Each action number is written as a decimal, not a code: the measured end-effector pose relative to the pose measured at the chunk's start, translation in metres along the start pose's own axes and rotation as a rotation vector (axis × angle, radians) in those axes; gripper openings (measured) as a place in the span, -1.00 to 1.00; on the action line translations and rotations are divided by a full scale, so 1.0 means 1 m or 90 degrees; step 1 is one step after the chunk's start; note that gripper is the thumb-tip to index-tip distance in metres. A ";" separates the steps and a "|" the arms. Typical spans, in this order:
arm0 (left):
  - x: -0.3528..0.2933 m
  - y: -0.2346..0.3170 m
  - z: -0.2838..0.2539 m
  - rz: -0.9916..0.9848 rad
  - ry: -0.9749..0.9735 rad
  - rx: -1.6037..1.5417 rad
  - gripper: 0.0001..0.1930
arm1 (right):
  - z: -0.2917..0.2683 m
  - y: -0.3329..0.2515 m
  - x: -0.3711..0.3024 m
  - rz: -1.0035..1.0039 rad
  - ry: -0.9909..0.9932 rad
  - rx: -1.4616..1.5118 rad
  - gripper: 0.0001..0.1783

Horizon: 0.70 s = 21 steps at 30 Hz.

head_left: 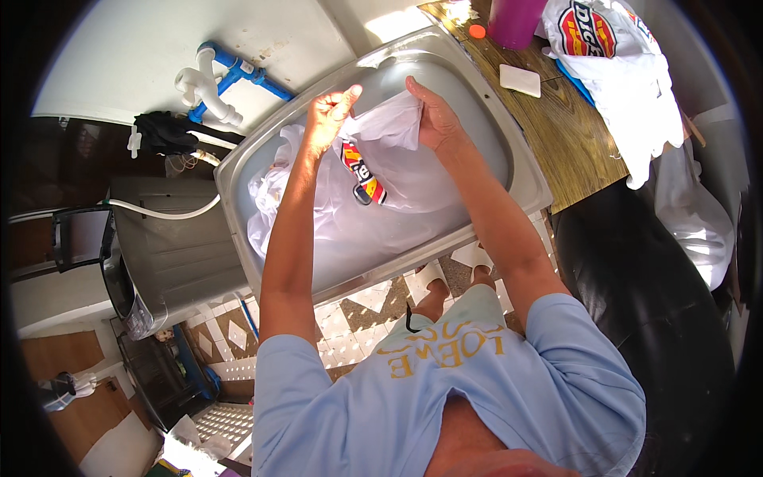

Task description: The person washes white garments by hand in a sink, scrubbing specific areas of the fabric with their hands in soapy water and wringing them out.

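Note:
A wet white T-shirt [405,175] with a red, yellow and black print lies partly under cloudy water in a grey metal sink [520,151]. Above the water, my left hand [330,119] is closed on one part of its cloth, thumb pointing up and outward. My right hand [439,121] grips another part to the right, its thumb raised. Between both hands a stretch of the fabric is lifted out of the water. More white cloth [270,195] is bunched at the sink's left end; whether it belongs to the same shirt I cannot tell.
Right of the sink, a wooden counter [576,143] bears a white soap bar [520,81], an orange cap [477,32], a purple container [513,22] and another printed white shirt [628,87]. Blue and white pipes [230,75] run along the wall. A grey appliance [179,230] stands at the left.

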<state>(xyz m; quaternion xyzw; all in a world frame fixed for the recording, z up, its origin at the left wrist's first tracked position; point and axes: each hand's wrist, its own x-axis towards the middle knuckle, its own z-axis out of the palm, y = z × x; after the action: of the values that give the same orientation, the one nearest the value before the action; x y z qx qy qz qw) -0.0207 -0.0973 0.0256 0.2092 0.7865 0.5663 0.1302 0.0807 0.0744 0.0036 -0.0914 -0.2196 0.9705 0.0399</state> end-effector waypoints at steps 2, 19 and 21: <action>-0.011 0.003 -0.011 0.013 -0.126 -0.006 -0.54 | 0.000 -0.006 -0.001 -0.029 -0.037 -0.030 -0.75; -0.024 0.026 0.060 0.063 0.066 -0.459 -0.73 | -0.024 0.029 0.032 0.098 0.149 0.045 -0.56; -0.045 0.044 0.113 0.121 -0.014 -0.332 -0.64 | -0.051 0.036 0.039 0.060 -0.082 0.073 -0.58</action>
<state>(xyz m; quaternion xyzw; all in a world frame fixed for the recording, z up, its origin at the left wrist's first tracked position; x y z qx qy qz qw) 0.0764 -0.0119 0.0290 0.2479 0.5893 0.7571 0.1344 0.0510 0.0683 -0.0637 -0.0366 -0.1614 0.9861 -0.0148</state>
